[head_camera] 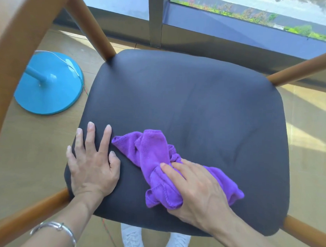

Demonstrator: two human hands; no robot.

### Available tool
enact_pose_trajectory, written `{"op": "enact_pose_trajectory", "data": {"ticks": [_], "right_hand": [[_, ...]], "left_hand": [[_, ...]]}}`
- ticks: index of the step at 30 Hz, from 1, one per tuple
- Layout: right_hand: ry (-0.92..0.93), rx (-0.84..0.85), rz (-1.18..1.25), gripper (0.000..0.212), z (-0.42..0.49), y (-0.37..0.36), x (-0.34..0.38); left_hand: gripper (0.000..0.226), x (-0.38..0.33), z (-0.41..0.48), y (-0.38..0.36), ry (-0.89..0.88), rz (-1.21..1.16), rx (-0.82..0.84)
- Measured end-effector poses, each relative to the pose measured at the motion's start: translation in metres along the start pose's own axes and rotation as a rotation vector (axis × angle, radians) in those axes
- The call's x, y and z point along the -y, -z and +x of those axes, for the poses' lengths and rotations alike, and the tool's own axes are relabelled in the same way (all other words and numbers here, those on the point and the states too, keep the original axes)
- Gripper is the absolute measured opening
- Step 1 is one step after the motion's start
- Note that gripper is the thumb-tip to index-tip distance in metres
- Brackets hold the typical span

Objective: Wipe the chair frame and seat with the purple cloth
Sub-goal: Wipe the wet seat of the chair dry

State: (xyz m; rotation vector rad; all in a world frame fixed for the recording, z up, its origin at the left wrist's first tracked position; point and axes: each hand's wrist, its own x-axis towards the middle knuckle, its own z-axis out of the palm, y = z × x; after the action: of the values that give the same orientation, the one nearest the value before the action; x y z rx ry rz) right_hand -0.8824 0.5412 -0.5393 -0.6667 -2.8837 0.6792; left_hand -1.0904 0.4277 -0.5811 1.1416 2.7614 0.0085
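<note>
A dark padded chair seat [205,106] fills the middle of the head view, held in a light wooden frame [18,50] with round legs at its corners. The crumpled purple cloth [153,156] lies on the near part of the seat. My right hand [198,187] grips the cloth's near end, fingers curled into the fabric and pressing it onto the seat. My left hand [92,158] rests flat on the seat's near left corner with its fingers spread, just left of the cloth and apart from it.
A blue round stand base [48,89] with a thin cable sits on the wooden floor left of the chair. A dark window sill and glass [235,33] run along the far side. White shoes [132,238] show under the seat's near edge.
</note>
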Motion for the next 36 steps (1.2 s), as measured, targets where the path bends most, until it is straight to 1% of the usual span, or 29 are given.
{"op": "enact_pose_trajectory", "data": {"ticks": [3, 5, 7, 10, 12, 14, 15, 16, 17, 18, 20, 22, 24, 26, 28, 30, 32, 33, 34, 36], "right_hand": [[-0.031, -0.177, 0.032, 0.06, 0.036, 0.026, -0.021], [-0.146, -0.269, 0.013, 0.063, 0.078, 0.058, -0.041], [-0.282, -0.245, -0.001, 0.065, 0.127, 0.089, -0.065], [-0.385, -0.109, -0.031, 0.057, 0.176, 0.102, -0.095], [-0.445, -0.046, 0.008, 0.048, 0.18, 0.089, -0.102], [-0.492, -0.05, 0.071, 0.042, 0.166, 0.074, -0.096], [-0.493, -0.055, 0.074, 0.042, 0.155, 0.066, -0.089], [-0.466, -0.057, 0.048, 0.044, 0.141, 0.059, -0.08], [-0.397, -0.063, 0.01, 0.043, 0.125, 0.051, -0.069], [-0.297, -0.071, -0.007, 0.039, 0.107, 0.042, -0.056], [-0.111, -0.049, 0.036, 0.033, 0.069, 0.023, -0.029], [0.009, 0.02, 0.086, 0.044, 0.032, 0.009, -0.008], [0.068, 0.082, 0.1, 0.051, 0.007, 0.0, 0.005], [0.098, 0.122, 0.101, 0.051, 0.001, -0.002, 0.009], [0.115, 0.106, 0.149, 0.052, 0.012, 0.006, 0.002], [0.054, -0.014, 0.141, 0.058, 0.035, 0.027, -0.013], [-0.104, -0.151, 0.076, 0.064, 0.07, 0.058, -0.04], [-0.193, -0.188, 0.04, 0.065, 0.089, 0.075, -0.056], [-0.269, -0.188, 0.005, 0.064, 0.107, 0.089, -0.072], [-0.407, -0.132, -0.044, 0.06, 0.132, 0.106, -0.102]], "left_hand": [[0.063, 0.0, 0.0, 0.0, 0.0, 0.004, 0.0], [0.063, 0.0, 0.001, 0.0, 0.0, 0.009, 0.005], [0.063, -0.001, 0.0, 0.001, -0.004, 0.014, 0.007], [0.063, 0.002, 0.001, 0.002, 0.003, 0.014, 0.007], [0.064, 0.0, 0.001, 0.002, 0.004, 0.016, 0.008], [0.064, -0.001, 0.001, 0.002, 0.001, 0.022, 0.013], [0.064, -0.002, 0.001, 0.002, -0.002, 0.021, 0.013], [0.063, -0.001, 0.001, 0.002, -0.005, 0.018, 0.011], [0.063, 0.0, 0.0, 0.001, -0.007, 0.016, 0.008], [0.063, 0.001, 0.0, 0.001, -0.007, 0.014, 0.006], [0.064, 0.001, 0.0, 0.0, 0.001, 0.005, -0.001], [0.064, 0.0, 0.001, -0.001, 0.01, -0.006, 0.003], [0.064, -0.001, 0.002, 0.0, 0.011, -0.007, 0.008], [0.063, -0.001, 0.001, -0.001, 0.008, -0.002, 0.008], [0.063, 0.0, 0.001, -0.001, 0.008, -0.011, -0.001], [0.063, 0.0, 0.002, -0.001, 0.01, -0.016, -0.005], [0.064, -0.001, 0.002, -0.001, 0.02, -0.016, 0.002], [0.064, -0.001, 0.002, -0.001, 0.02, -0.01, 0.002], [0.064, -0.001, 0.002, -0.001, 0.016, -0.004, 0.0], [0.063, 0.0, 0.001, -0.001, 0.012, -0.005, -0.004]]}}
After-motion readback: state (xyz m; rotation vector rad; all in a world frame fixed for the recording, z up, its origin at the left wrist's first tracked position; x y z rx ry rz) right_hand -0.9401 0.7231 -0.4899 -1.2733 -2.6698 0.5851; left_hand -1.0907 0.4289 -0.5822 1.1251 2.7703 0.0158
